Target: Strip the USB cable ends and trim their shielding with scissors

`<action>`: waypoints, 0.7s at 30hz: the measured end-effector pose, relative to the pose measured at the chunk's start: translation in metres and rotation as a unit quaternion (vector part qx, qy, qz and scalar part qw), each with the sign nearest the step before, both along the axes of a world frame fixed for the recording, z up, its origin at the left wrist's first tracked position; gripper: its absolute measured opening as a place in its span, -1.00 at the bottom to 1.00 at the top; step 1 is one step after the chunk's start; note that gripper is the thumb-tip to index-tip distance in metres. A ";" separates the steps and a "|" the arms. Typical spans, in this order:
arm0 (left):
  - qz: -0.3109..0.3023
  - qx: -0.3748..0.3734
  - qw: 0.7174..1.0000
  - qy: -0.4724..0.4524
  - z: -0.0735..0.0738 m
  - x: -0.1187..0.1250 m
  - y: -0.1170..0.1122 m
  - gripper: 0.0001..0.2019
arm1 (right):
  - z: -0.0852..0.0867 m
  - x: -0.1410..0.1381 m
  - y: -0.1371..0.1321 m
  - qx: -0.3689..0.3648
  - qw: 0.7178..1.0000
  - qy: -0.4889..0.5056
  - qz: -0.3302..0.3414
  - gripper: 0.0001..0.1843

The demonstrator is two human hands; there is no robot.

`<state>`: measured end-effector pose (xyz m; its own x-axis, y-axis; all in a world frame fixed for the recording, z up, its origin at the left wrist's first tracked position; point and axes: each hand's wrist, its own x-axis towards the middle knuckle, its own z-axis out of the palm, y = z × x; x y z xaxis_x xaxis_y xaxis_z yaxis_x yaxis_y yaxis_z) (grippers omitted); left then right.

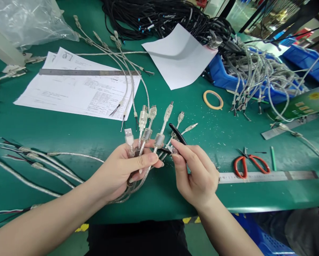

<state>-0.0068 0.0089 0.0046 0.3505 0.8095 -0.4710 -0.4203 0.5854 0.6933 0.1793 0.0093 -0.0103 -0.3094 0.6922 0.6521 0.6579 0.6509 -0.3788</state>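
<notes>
Gripped in my left hand (pixel 138 160) is a bundle of clear-jacketed USB cables (pixel 159 138). Their plugs fan upward, and clear sleeves with grey cylinders sit below several of them. The cables loop back under the palm. Just right of the bundle, my right hand (pixel 195 170) pinches a black curved strip (pixel 178 134) between thumb and fingers. Its exact kind is unclear, and part of it passes behind the cables. A small shiny piece shows at the right fingertips. More cables (pixel 60 170) with stripped wire ends lie beside my left forearm.
Printed sheets (pixel 74 92) lie under a steel ruler (pixel 90 72). Red-handled scissors-like snips (pixel 251 164) rest by another ruler (pixel 268 176). A tape roll (pixel 213 100) lies near a blue bin (pixel 220 76) heaped with cables. Black cables (pixel 159 17) pile up at the back.
</notes>
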 end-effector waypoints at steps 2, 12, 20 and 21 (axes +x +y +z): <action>0.001 0.019 1.000 0.006 -0.001 0.000 0.000 -0.79 | 0.000 0.000 -0.001 -0.013 1.000 -0.003 0.008 -0.71; 0.021 0.021 1.000 0.010 -0.003 0.003 -0.001 -0.74 | 0.004 -0.002 -0.004 0.002 0.998 -0.056 0.028 -0.63; 0.039 0.011 0.999 0.030 0.000 0.005 0.001 -0.68 | 0.007 -0.001 -0.006 0.008 0.996 -0.089 0.018 -0.67; 0.042 0.012 0.998 0.035 0.001 0.005 0.001 -0.68 | 0.008 -0.001 -0.006 0.000 0.996 -0.090 0.021 -0.67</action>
